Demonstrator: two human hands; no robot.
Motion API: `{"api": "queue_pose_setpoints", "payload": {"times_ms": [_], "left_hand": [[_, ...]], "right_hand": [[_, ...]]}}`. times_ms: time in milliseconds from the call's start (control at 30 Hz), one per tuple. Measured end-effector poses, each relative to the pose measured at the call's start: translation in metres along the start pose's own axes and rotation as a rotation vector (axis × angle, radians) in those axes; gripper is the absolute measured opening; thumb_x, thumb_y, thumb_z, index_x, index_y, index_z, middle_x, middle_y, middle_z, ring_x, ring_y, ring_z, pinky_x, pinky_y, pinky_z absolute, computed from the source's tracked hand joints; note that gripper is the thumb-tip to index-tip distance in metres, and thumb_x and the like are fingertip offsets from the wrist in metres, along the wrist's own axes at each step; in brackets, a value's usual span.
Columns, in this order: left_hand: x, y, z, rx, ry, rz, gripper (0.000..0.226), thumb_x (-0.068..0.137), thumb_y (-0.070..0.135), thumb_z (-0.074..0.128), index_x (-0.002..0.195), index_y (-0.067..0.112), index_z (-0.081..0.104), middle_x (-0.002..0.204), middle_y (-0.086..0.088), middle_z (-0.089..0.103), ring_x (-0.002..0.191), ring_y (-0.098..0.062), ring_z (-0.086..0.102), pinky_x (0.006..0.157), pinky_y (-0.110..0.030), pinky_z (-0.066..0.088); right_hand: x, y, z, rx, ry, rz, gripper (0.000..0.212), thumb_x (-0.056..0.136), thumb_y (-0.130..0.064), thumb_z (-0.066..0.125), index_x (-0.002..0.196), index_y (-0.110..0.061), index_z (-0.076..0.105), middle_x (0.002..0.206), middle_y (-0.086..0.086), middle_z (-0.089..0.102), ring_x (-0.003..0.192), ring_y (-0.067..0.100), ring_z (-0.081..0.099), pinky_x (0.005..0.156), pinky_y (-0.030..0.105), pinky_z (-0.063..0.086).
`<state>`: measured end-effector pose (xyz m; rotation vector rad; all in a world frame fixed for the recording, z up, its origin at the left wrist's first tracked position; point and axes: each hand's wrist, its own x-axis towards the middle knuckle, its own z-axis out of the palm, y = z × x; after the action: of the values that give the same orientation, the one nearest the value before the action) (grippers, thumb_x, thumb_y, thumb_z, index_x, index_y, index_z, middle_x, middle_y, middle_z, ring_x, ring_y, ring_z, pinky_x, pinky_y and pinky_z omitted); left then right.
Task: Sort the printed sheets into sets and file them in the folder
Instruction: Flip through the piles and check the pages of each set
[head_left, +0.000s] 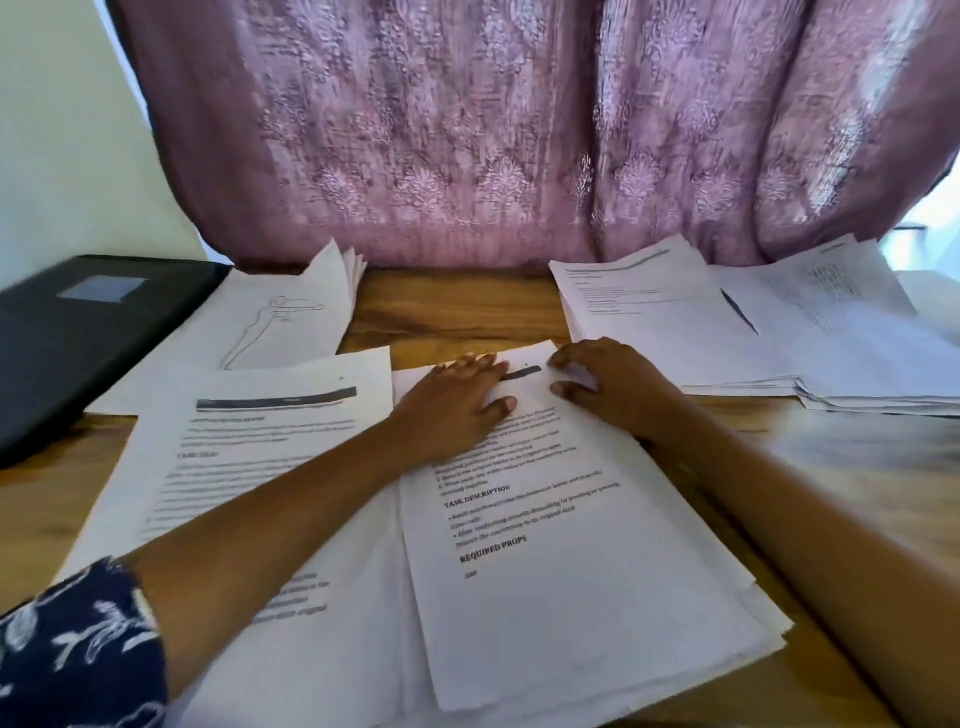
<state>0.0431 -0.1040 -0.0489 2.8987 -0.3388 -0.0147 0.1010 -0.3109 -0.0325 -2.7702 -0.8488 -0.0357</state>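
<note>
1. Wooden table (457, 306) is backed by a purple curtain (493, 130); the black folder (78, 338) is laid at 10 o'clock.
2. The centre stack (571, 597) of printed sheets is pressed by the flat, straight-fingered left hand (457, 410).
3. Its 1 o'clock corner is pinched by the right hand (608, 384).

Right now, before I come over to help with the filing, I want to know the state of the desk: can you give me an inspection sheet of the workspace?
Surface: wooden table, bare strip showing between the piles.
Job's things: black folder lies flat at far left; figure-drawing sheets beside it; left pile and centre pile near; right piles overlapping at the far right.
Clutter: nothing seen.
Grippers: left hand flat on the centre pile's top sheet; right hand pinches that sheet's far right corner.
Cables: nothing seen.
Surroundings: purple patterned curtain behind the table; pale wall at left.
</note>
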Motion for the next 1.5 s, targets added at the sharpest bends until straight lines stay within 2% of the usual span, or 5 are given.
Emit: {"api": "queue_pose_setpoints", "payload": {"times_ms": [467,633,833,1233,1500], "left_hand": [[-0.002,-0.001,-0.005,-0.502,0.066,-0.075,0.072,0.09,0.059,0.024,0.154,0.03,0.011,0.161,0.009,0.01,0.147,-0.011,0.011,0.118,-0.028,0.013],[-0.001,-0.004,-0.007,-0.701,0.133,-0.063,0.047,0.102,0.039,0.025,0.146,0.028,0.037,0.142,0.021,0.031,0.131,0.007,0.023,0.085,0.012,0.014],[0.006,-0.015,0.004,-0.42,0.072,0.018,0.045,0.098,0.039,0.049,0.141,0.026,0.046,0.151,0.006,0.037,0.143,-0.013,0.026,0.117,-0.039,0.024],[0.001,-0.007,-0.001,-0.46,0.058,0.009,0.054,0.094,0.047,0.049,0.145,0.032,0.037,0.154,0.01,0.031,0.146,-0.01,0.018,0.118,-0.04,0.021],[-0.003,-0.005,-0.005,-0.63,0.06,-0.005,0.051,0.097,0.058,0.017,0.146,0.046,0.024,0.154,0.021,0.023,0.141,0.001,0.018,0.122,-0.038,0.01]], "right_hand": [[-0.009,-0.008,-0.004,0.293,0.216,0.0,0.071,0.083,-0.026,0.073,0.142,-0.023,0.034,0.127,0.003,0.06,0.098,0.016,0.059,0.089,0.029,0.046],[-0.017,0.006,-0.009,0.265,-0.003,-0.402,0.039,0.088,-0.037,0.061,0.121,-0.017,0.065,0.121,-0.006,0.066,0.102,0.003,0.063,0.091,0.012,0.042],[-0.012,0.017,-0.01,0.215,0.171,-0.128,0.025,0.091,-0.033,0.062,0.112,-0.021,0.068,0.108,-0.004,0.07,0.099,0.02,0.063,0.097,0.031,0.044],[-0.01,0.008,-0.007,0.071,0.052,-0.028,0.062,0.086,-0.035,0.068,0.138,-0.02,0.038,0.125,0.002,0.064,0.107,0.025,0.06,0.085,0.03,0.045],[-0.016,-0.005,-0.013,1.072,0.164,0.085,0.036,0.086,-0.023,0.067,0.117,-0.02,0.049,0.105,0.0,0.071,0.09,0.007,0.063,0.078,0.026,0.048]]}}
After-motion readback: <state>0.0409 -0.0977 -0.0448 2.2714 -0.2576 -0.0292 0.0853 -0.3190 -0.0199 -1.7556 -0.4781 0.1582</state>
